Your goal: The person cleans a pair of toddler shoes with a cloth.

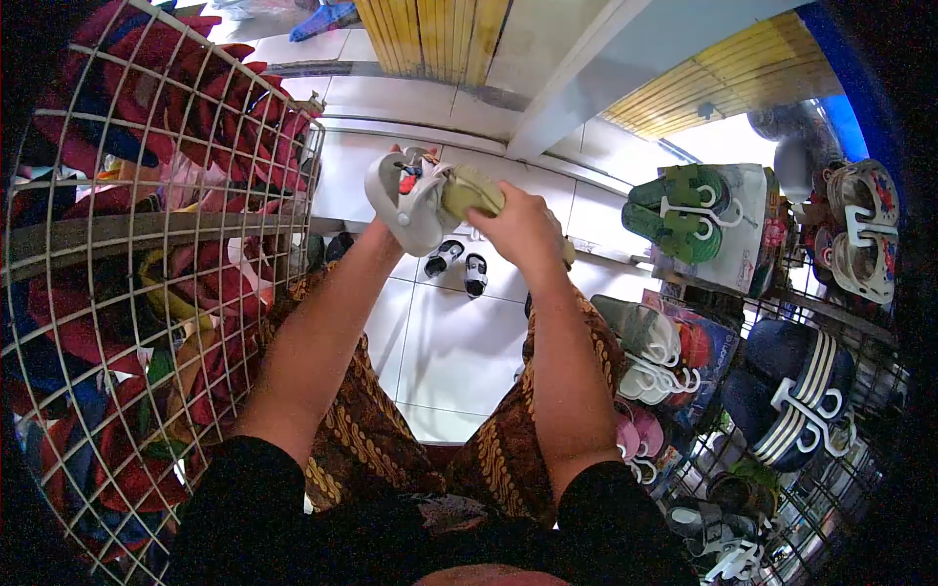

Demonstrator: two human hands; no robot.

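Observation:
My left hand (386,237) is closed around a light grey clog (393,200) with red and dark charms on its upper; the clog hides most of the fingers. Pressed against the clog's right side is a soft-looking olive-green piece (471,195), whose exact kind I cannot make out. My right hand (520,227) grips this piece, thumb on top and the other fingers mostly out of sight. Both hands are raised in front of me, close together. Below them, on the white tiles, stands a pair of black-and-white sandals (476,274).
At my left stands a wire grid rack (220,230) full of red and dark footwear. On the right hang green slides (674,210), navy slides with white stripes (796,391) and grey clogs (635,332) on white hangers. A white post (576,83) rises ahead.

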